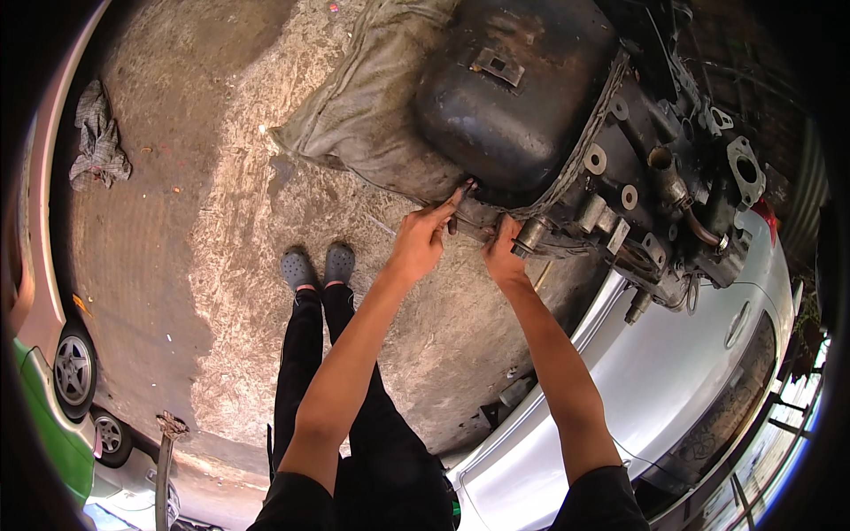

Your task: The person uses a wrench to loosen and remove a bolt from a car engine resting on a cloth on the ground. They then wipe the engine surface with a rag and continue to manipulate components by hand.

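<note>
A greasy engine with a black oil pan (pixel 496 97) fills the upper right, lying partly on a dirty grey-brown sack (pixel 363 133). My left hand (pixel 422 241) is at the pan's near edge. Its index finger reaches up to the pan's rim while the other fingers curl in; a small dark piece shows beside them, too unclear to name. Close by on the right, my right hand (pixel 505 257) is curled against the underside of the pan's flange, beside a metal cylindrical fitting (pixel 529 235). Its fingertips are hidden there.
A silver car (pixel 673 354) stands close on the right. On the left are a parked car's wheel (pixel 74 372) and a crumpled cloth (pixel 99 137) on the stained concrete floor (pixel 221 265). An upright metal bar (pixel 165 469) rises at the lower left.
</note>
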Available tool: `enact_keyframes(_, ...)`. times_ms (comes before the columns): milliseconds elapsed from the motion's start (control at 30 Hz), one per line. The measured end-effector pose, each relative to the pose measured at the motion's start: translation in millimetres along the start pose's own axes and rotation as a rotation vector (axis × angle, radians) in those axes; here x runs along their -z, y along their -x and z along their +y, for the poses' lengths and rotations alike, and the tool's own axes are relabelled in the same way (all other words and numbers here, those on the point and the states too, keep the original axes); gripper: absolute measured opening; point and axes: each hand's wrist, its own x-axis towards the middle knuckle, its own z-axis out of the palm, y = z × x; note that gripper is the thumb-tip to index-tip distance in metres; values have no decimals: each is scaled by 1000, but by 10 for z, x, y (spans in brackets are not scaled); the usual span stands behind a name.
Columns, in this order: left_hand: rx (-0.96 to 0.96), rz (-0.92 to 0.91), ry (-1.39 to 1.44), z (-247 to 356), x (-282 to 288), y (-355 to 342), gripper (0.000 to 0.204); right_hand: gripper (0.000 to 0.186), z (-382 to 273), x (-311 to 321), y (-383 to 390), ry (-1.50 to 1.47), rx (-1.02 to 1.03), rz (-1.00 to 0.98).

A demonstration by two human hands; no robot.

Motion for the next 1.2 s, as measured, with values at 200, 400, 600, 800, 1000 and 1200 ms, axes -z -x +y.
enact_keyframes(200, 267, -187, 54, 285, 91, -3, 69, 52, -89, 76, -64, 4, -64, -46)
enact_keyframes(400, 334, -115, -124, 997, 193, -57, 47, 47, -90, 97, -113, -110, -135, -120)
enact_keyframes(600, 775, -325, 430, 1356, 514, -543, 24, 45, -70, 95, -96, -90, -212, -225)
enact_keyframes(800, 759, -248, 651, 1211, 708, -291, 44, 43, -48, 63, -3, -7, -132, -135)
enact_keyframes(1000, 409, -407, 137, 949, 621, -57, 58, 41, -11, 56, 28, 17, -118, -148)
enact_keyframes(1200, 330, -336, 8, 781, 498, -8, 61, 32, -77, 52, -21, -96, -139, -26)
